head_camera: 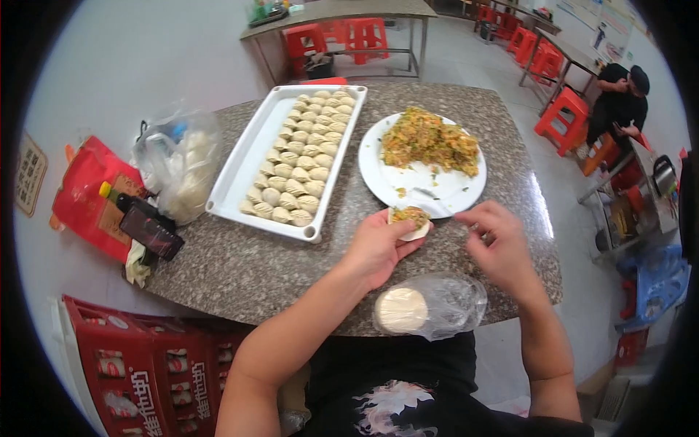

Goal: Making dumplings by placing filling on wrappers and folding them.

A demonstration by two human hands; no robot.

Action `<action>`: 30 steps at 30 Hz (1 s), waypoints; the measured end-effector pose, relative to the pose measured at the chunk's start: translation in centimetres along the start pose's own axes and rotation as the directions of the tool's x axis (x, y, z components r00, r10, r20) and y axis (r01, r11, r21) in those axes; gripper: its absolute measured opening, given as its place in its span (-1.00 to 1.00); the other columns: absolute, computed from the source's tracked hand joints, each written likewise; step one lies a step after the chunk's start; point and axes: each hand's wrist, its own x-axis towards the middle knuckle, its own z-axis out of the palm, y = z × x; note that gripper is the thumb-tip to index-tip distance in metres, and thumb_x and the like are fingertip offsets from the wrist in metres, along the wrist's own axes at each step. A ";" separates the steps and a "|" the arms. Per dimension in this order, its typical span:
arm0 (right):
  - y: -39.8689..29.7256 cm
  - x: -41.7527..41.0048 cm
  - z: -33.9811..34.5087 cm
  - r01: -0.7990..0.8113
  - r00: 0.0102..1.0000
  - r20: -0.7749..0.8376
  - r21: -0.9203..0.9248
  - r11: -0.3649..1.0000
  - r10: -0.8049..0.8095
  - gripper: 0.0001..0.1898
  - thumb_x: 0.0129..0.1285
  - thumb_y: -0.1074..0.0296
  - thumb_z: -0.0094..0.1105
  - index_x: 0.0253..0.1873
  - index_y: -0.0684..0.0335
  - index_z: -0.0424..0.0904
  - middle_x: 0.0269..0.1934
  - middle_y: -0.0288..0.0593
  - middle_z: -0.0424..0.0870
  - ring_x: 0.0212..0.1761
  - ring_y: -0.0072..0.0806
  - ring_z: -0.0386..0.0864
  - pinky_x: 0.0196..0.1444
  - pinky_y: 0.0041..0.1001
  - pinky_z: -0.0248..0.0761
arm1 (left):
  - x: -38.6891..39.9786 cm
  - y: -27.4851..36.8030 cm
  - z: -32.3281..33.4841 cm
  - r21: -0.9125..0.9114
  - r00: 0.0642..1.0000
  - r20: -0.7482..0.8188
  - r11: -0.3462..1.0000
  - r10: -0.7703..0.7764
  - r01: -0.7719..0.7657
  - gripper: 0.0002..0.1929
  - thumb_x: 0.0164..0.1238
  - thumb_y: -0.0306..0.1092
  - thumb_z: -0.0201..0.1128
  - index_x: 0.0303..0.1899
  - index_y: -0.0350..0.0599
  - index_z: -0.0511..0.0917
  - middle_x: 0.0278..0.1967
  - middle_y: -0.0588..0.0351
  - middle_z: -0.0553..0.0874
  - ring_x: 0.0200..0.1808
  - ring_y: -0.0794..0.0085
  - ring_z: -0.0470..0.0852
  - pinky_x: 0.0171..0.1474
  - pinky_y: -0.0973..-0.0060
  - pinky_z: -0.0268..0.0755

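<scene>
In my left hand lies a round dough wrapper topped with a mound of chopped filling. My right hand hovers to its right, near the plate's front rim, slightly blurred, its fingers bent and apart with nothing visible in them. Just beyond both hands is a white plate heaped with orange and green minced filling. A shiny shape, perhaps a utensil, rests at the plate's near side. Close to my body, a stack of dough wrappers sits inside a clear plastic bag.
Left of the plate, a white tray holds rows of pleated dumplings. Further left stand a plastic bag of pale dough, a dark bottle and a red bag. Red crates are below; a person sits far right.
</scene>
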 end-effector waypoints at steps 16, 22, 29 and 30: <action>4.4 3.7 1.2 0.153 0.988 0.049 -0.241 0.959 -0.145 -0.67 0.14 0.66 0.31 0.04 0.39 0.79 -0.10 0.03 0.69 -0.14 -0.09 0.71 -0.07 -0.26 0.59 | -1.4 0.6 -0.6 0.025 0.955 0.236 0.984 -0.177 0.176 -0.61 0.64 -0.53 0.22 0.40 -0.20 0.52 0.25 0.04 0.76 0.23 0.34 0.81 0.31 0.36 0.75; 0.5 3.7 0.8 0.362 0.920 -0.142 -0.043 0.931 -0.365 -0.59 0.05 0.65 0.43 0.06 0.25 0.80 -0.07 -0.10 0.68 0.03 -0.10 0.66 -0.01 -0.18 0.58 | 0.5 2.3 -0.2 -0.017 0.937 0.349 1.000 0.015 -0.010 -0.57 0.64 -0.53 0.20 0.44 -0.16 0.48 0.30 0.09 0.73 0.31 0.38 0.75 0.40 0.38 0.66; 0.0 6.5 1.9 0.653 0.736 -0.021 -0.240 0.718 -0.677 -0.68 0.01 0.54 0.61 -0.08 0.20 0.81 -0.14 -0.17 0.71 -0.12 -0.13 0.68 -0.08 -0.18 0.57 | 2.4 4.6 0.7 -0.083 0.909 0.408 0.995 0.085 -0.057 -0.53 0.53 -0.61 0.15 0.42 -0.22 0.48 0.29 0.13 0.71 0.28 0.45 0.72 0.36 0.40 0.60; 0.1 6.9 1.7 0.646 0.740 -0.022 -0.254 0.720 -0.672 -0.68 0.01 0.54 0.61 -0.08 0.20 0.81 -0.14 -0.17 0.71 -0.12 -0.13 0.68 -0.08 -0.18 0.57 | 2.5 4.6 1.2 -0.081 0.903 0.422 0.996 0.079 -0.049 -0.53 0.53 -0.61 0.15 0.42 -0.22 0.48 0.29 0.13 0.71 0.28 0.45 0.72 0.36 0.40 0.60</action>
